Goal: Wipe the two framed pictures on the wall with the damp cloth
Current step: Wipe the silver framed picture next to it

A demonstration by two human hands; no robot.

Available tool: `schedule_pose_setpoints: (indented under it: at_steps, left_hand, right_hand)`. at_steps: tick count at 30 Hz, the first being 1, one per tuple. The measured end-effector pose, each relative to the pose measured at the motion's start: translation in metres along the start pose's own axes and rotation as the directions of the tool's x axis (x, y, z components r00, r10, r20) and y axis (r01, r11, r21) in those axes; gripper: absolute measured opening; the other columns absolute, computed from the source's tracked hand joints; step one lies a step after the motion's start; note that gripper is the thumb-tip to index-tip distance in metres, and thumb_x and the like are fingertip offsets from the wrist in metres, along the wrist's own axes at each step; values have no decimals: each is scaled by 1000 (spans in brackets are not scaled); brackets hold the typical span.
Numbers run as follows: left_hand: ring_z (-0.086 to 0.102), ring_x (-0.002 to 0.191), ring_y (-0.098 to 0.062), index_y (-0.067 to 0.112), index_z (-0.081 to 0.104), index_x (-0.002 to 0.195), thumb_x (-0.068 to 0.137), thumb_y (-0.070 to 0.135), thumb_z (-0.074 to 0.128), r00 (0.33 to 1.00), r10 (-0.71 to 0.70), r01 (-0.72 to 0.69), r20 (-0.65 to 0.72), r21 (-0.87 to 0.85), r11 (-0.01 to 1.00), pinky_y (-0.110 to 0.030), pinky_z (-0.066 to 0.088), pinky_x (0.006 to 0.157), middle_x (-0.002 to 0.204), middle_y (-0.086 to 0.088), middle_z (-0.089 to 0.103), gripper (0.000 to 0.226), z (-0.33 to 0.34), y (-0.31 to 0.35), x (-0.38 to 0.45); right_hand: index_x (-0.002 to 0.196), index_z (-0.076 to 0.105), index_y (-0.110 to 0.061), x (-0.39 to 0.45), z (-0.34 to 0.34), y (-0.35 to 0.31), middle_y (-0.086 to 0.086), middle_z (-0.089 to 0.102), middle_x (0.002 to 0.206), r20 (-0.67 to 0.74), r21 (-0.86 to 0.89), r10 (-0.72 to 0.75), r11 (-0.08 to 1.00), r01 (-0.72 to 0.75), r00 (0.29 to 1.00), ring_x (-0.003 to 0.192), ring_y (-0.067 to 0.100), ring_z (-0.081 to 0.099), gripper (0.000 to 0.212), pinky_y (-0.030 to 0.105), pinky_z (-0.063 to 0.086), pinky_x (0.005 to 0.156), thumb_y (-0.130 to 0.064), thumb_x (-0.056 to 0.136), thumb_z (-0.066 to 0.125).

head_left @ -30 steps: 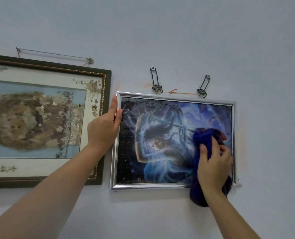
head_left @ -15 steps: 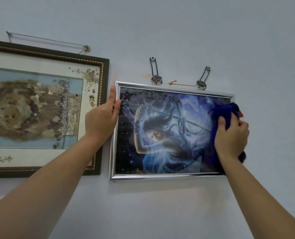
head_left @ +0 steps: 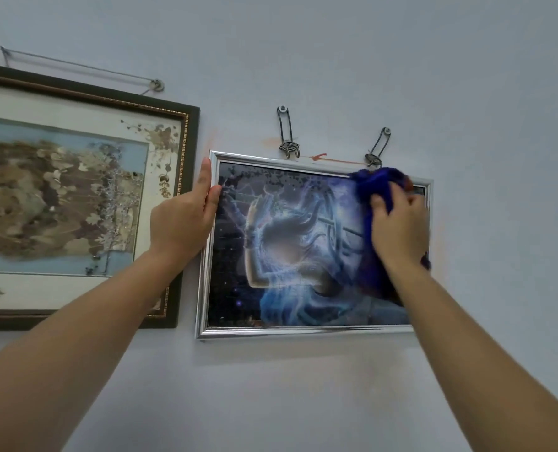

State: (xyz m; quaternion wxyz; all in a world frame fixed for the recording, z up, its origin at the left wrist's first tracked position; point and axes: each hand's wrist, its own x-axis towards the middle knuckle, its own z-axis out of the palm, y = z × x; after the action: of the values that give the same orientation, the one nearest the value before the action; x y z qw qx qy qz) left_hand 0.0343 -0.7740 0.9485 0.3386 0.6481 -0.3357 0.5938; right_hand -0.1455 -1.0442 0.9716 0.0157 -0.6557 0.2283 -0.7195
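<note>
Now at top right corner of silver frame (head_left: 307,331): right hand (head_left: 401,223) clenched on cloth (head_left: 373,184), up from lower right a second ago. Left hand (head_left: 181,220) flat, steadying left edge. Dark frame (head_left: 191,190) likely still to wipe.

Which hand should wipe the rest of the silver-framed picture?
Right. The right hand already presses the blue cloth on the silver-framed picture at its upper right corner; the left hand steadies its left edge.
</note>
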Motion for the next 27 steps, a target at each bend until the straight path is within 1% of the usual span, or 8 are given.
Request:
schedule_pose_setpoints:
  at_steps: [3, 5, 9, 14, 17, 20, 24, 27]
  left_hand:
    - [29, 31, -15, 6, 35, 145, 102, 27, 41, 1000, 4, -4, -13, 2, 1000, -15, 17, 37, 42, 8, 26, 48, 2, 0, -1]
    - [32, 32, -17, 7, 34, 145, 102, 27, 40, 1000, -1, 1, -25, 17, 1000, -17, 18, 36, 43, 4, 31, 48, 3, 1, -2]
    - [33, 33, -18, 9, 31, 147, 103, 30, 34, 999, -15, 17, -49, 47, 999, -19, 20, 37, 44, 2, 32, 49, 4, 3, -3]
    - [26, 33, -15, 11, 28, 148, 104, 32, 31, 998, -27, 31, -51, 72, 997, -19, 16, 39, 44, 3, 29, 49, 7, 3, -3]
    - [20, 33, -10, 10, 28, 148, 104, 32, 30, 998, -29, 34, -57, 84, 996, -17, 13, 40, 43, 8, 21, 49, 10, 1, -3]
    - [20, 32, -11, 11, 26, 149, 104, 34, 27, 998, -26, 32, -49, 120, 992, -17, 13, 40, 43, 7, 21, 50, 9, 1, -1]
    - [26, 32, -15, 10, 27, 148, 104, 34, 28, 999, -11, 17, -48, 129, 991, -18, 15, 40, 43, 3, 28, 51, 9, 0, -3]
    - [23, 32, -13, 8, 30, 147, 103, 33, 31, 998, 12, -5, -55, 124, 992, -17, 13, 40, 42, 5, 26, 50, 11, -2, -5]
  right_hand:
    - [136, 52, -21, -3, -7, 42, 23, 51, 123, -28, -2, 131, 991, -132, 991, 109, 43, 50, 44, 48, 44, 88, -41, 97, 47]
    - [136, 51, -15, -34, -7, 66, 24, 51, 123, -46, 19, 139, 990, -139, 989, 107, 44, 51, 44, 48, 45, 85, -38, 98, 48]
    - [132, 50, -6, -126, -4, 78, 26, 53, 122, 19, 69, 158, 985, -159, 987, 108, 44, 51, 46, 51, 46, 86, -35, 97, 48]
    - [122, 64, -6, -208, 12, 17, 25, 61, 114, 109, 33, -96, 995, 93, 989, 97, 45, 57, 49, 52, 45, 88, -38, 88, 50]
    - [124, 63, -18, -225, 26, -44, 18, 62, 115, 185, 119, -284, 957, 266, 941, 99, 39, 58, 42, 50, 49, 87, -37, 87, 53]
    - [128, 58, -25, -221, 36, -86, 10, 59, 119, 189, 168, -419, 905, 392, 888, 103, 29, 53, 39, 45, 47, 89, -35, 90, 57]
    - [128, 58, -26, -196, 30, -85, 8, 58, 118, 183, 196, -433, 896, 399, 883, 101, 26, 51, 38, 41, 45, 85, -35, 91, 56]
    - [128, 59, -24, -184, 22, -51, 10, 58, 119, 175, 155, -292, 951, 267, 940, 101, 29, 51, 40, 44, 45, 84, -36, 90, 59]
